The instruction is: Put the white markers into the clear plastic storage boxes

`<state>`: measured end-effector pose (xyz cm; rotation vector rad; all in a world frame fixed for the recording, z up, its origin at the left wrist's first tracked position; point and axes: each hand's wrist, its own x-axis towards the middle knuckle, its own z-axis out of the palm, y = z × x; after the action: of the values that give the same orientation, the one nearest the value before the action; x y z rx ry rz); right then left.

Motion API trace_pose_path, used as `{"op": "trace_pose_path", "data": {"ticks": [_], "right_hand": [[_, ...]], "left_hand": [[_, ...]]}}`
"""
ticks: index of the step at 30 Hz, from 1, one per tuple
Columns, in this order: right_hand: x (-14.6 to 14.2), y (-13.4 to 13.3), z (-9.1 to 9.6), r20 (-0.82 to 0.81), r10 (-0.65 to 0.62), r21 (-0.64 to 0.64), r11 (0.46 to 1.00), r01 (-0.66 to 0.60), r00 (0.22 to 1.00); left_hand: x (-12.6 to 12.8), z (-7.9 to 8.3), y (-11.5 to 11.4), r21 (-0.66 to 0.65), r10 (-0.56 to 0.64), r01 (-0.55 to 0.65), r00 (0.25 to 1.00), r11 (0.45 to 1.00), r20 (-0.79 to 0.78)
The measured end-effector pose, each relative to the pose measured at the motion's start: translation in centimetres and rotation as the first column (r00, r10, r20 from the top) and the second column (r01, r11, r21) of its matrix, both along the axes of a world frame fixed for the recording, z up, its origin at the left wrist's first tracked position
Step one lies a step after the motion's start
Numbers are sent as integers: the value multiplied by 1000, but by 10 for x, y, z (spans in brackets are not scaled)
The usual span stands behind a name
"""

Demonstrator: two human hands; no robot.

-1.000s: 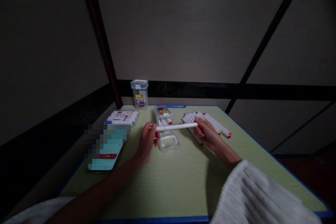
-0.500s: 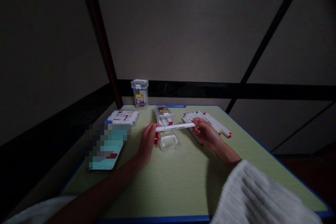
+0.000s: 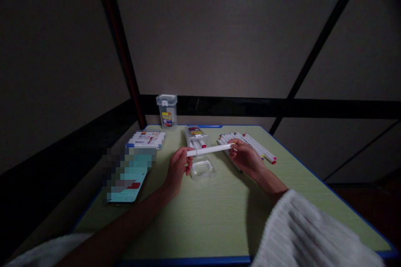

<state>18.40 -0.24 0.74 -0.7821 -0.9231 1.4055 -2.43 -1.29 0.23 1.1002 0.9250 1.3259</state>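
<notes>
A white marker (image 3: 210,149) is held nearly level above the table, its right end a little higher and yellow at the tip. My left hand (image 3: 178,170) is closed on its left end. The fingers of my right hand (image 3: 246,156) pinch the right end. Behind the marker lies a clear plastic case (image 3: 197,132) with a few markers inside, one with a red end. Its open lid (image 3: 203,169) rests on the table just below the held marker. Beside my right hand, several white markers (image 3: 255,147) with coloured ends lie in a row.
On the left, a flat pack of markers (image 3: 146,139) lies behind a phone-like device (image 3: 130,179) with a turquoise screen, partly pixelated. A clear lidded box (image 3: 167,112) stands upright at the back left. The green table (image 3: 200,225) has a blue edge, with walls behind.
The marker has turned about its length: the printing seen on it before is now out of sight, and yellow shows at its right tip. Both hands stay nearly in place.
</notes>
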Motion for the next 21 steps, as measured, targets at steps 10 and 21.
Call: {"op": "trace_pose_path", "data": {"ticks": [10,21], "right_hand": [[-2,-4,5,-66,4,-44,999,-7,998],[-2,-4,4,-103,30,-14,999,-31,994]], "left_hand": [[-1,-4,1,25,-8,8,1000,1000,-10],[1,0,-1,68,27,-24,999,997,-43]]}}
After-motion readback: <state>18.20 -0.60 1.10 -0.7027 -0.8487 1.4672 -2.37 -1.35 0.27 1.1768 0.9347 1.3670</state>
